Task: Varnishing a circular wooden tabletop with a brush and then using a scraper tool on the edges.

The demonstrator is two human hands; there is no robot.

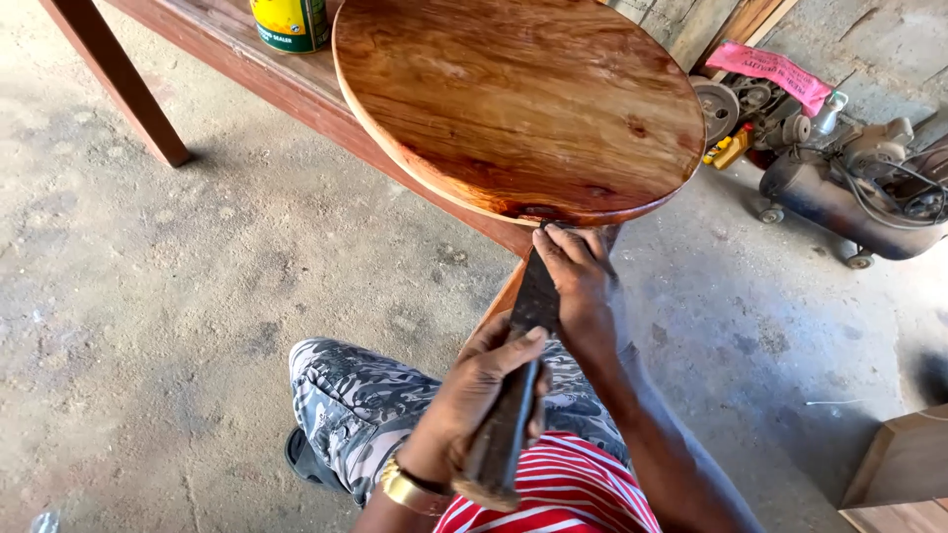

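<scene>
Upper left of frame: a reddish-brown wooden bench point(296, 84) runs diagonally, one leg standing on the dusty concrete floor point(148, 296). On it, at the top edge, stands a yellow and green cylindrical tin point(289, 22) with a printed label.

Centre: a round, glossy, varnished wooden board point(518, 104) lies over the bench edge and overhangs it. A dark, long, flat metal file point(515, 380) runs from the lower centre up to the board's near rim. The left hand point(472, 395) is clenched round the file's lower end; a gold-coloured watch sits at that wrist. The right hand point(578, 281) grips the file's upper end, fingers pressed at the board's rim.

Upper right: a dark air compressor point(839, 188) on small wheels, with a pink rectangular printed tag point(768, 71) above it.

Lower right: a pale wooden panel point(904, 469), partly cut off.
</scene>
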